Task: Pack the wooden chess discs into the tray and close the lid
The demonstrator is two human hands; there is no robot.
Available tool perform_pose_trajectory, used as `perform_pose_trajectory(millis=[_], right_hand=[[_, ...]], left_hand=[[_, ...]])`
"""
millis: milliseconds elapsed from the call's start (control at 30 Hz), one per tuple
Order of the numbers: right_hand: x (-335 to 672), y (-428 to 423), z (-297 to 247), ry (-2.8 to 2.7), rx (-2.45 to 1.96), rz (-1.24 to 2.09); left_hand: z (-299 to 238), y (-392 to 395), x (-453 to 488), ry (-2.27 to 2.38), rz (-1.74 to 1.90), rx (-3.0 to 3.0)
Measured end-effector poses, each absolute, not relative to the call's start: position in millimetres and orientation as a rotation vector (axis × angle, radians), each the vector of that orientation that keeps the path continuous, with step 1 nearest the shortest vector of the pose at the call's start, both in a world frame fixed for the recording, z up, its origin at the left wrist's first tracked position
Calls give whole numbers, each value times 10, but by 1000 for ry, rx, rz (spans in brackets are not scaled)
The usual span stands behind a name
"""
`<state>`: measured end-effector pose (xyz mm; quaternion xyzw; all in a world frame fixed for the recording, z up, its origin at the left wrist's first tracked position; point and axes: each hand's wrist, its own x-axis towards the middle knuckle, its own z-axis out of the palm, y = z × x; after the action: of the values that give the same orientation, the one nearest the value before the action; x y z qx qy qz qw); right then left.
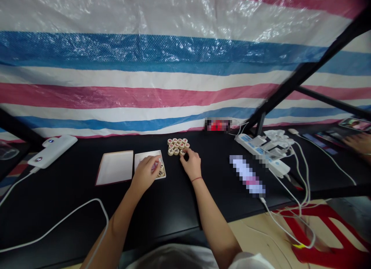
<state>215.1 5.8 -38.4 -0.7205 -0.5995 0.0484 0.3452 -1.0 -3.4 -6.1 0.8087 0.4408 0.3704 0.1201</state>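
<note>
Several round wooden chess pieces [176,146] lie grouped in rows on the black table [72,199]. My right hand [191,163] rests at the group's near right corner, its fingers pinched on one piece there. My left hand [146,171] is curled inside a small white box tray [142,158], fingers closed around pieces that lie in it. To the left of the tray sits the white box lid [114,167], flat on the table.
A white power bank [55,150] with a cable lies at far left. A power strip [261,153] with plugs and white cables sits at right. A striped tarp [145,68] hangs behind. Another person's hand [358,142] shows at far right. A red stool [324,230] stands below.
</note>
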Motion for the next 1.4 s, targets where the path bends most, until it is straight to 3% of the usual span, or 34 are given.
perform_pose_trajectory(millis=[200, 333, 467, 633, 1200, 1400], right_hand=[[2161, 69, -382, -1528, -1833, 143], [2038, -5, -253, -1522, -1685, 106], [1753, -91, -135, -1793, -1422, 393], [1526, -138, -122, -2007, -1482, 501], [1519, -150, -159, -1986, -1505, 501], [1562, -171, -116, -1870, -1404, 437]], left_hand=[[-26, -33, -35, 1357, 1009, 2366], [-47, -44, -55, 1777, 892, 2322], [-61, -73, -51, 1860, 687, 2387], [-50, -102, -27, 1763, 552, 2434], [-34, -162, 123, 1761, 582, 2375], [-1, -114, 76, 1892, 855, 2188]])
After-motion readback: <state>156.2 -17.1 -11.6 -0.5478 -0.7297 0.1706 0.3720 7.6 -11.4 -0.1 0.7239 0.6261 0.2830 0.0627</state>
